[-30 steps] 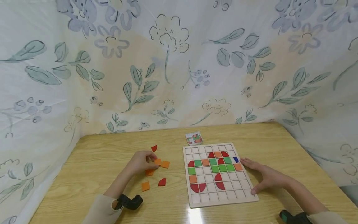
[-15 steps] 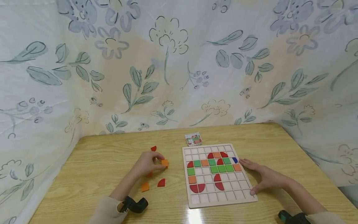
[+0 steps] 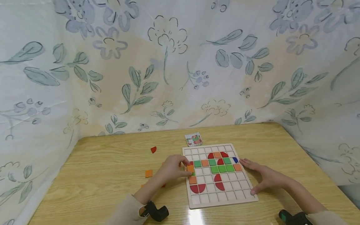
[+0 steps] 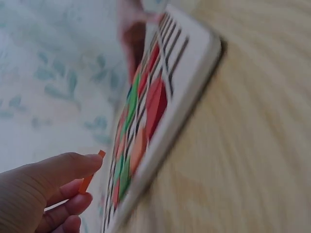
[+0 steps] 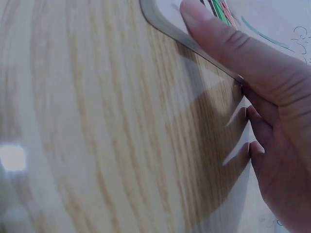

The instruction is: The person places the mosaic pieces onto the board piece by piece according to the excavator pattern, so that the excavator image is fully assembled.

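Note:
My left hand (image 3: 172, 168) pinches an orange square tile (image 3: 190, 168) between thumb and fingers, above the left edge of a pale gridded board (image 3: 225, 203). In the left wrist view the tile (image 4: 85, 183) stands on edge in the fingertips, apart from the board. Red quarter-round, green and orange pieces, plus a blue piece (image 3: 235, 160), fill some of the board's squares. My right hand (image 3: 265, 178) rests at the board's right side, fingers extended along the edge. Its thumb (image 5: 199, 17) lies on top of the board near the corner.
A small printed card (image 3: 193, 139) with a coloured grid pattern lies behind the board. Left of the board on the wooden table are a red quarter-round piece (image 3: 153, 149) and an orange tile (image 3: 148, 173). Other loose pieces are partly hidden by the left arm.
My left hand has picked up an orange tile from the loose pieces and carried it right, to the board's left edge. The right hand stays at the board.

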The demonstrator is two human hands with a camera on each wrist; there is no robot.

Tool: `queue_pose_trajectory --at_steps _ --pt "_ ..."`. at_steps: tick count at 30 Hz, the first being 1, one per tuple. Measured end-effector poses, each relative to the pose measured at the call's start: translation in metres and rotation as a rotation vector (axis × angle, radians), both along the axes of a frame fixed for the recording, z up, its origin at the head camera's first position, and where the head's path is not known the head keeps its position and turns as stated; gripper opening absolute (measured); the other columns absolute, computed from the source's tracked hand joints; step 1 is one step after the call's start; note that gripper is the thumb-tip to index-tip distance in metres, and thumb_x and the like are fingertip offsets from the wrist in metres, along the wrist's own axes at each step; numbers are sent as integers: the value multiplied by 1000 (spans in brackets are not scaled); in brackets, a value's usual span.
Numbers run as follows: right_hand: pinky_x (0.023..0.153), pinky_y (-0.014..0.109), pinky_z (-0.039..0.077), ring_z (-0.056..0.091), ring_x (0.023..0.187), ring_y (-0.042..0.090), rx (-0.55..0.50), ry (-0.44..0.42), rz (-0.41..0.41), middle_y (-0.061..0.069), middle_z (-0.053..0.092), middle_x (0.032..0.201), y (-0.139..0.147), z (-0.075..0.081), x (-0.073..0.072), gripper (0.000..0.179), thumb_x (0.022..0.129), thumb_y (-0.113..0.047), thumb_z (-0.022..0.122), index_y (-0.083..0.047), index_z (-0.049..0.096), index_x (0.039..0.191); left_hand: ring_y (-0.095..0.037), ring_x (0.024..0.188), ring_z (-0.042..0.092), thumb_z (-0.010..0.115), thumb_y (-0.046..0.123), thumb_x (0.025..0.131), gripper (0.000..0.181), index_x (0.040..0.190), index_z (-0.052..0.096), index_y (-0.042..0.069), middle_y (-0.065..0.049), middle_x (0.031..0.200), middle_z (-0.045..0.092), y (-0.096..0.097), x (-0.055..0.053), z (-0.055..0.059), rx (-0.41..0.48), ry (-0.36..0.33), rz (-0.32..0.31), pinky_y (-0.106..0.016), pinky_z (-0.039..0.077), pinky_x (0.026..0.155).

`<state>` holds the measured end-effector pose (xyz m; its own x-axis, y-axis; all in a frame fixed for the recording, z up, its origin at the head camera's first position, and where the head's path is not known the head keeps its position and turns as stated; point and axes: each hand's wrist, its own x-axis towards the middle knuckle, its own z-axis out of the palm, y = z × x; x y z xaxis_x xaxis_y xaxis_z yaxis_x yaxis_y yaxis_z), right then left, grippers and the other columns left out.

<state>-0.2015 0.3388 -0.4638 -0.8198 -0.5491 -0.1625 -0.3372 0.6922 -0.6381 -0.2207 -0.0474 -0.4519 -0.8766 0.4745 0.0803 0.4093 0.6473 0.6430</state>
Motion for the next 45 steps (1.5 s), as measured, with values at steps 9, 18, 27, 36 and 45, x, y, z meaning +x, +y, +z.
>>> queue_pose_trajectory --at_steps 9,18,27,36,45 --pt "99 61 20 17 131 49 44 44 7 22 23 148 1 -1 -2 102 64 -41 80 -13 26 146 -3 69 45 78 34 72 24 86 67 18 10 79 61 63 -1 -2 -22 50 -80 -17 38 63" --pt "98 67 15 15 132 50 6 35 8 24 21 148 1 -1 -3 104 63 -42 80 -10 26 146 0 70 49 76 38 74 24 82 67 18 12 77 62 105 -2 -9 -92 94 -131 -14 39 63" --pt "99 66 13 14 131 50 -16 14 -4 24 20 149 1 -2 -2 105 62 -41 81 -10 26 146 -1 68 46 76 36 74 22 83 67 18 14 75 59 118 1 -8 -159 84 -142 -14 38 60" --pt "99 62 15 13 137 36 2 12 -16 18 20 151 2 -3 -3 104 63 -41 80 -15 25 147 -2 63 43 77 29 72 18 74 65 16 13 65 52 124 3 -6 -209 93 -143 -14 33 56" --pt "99 66 15 12 136 42 -17 -10 -20 21 18 150 3 -4 -3 104 63 -40 81 -13 25 147 -4 59 43 76 34 75 24 64 62 17 10 59 50 132 11 -2 -340 205 -137 -16 32 50"
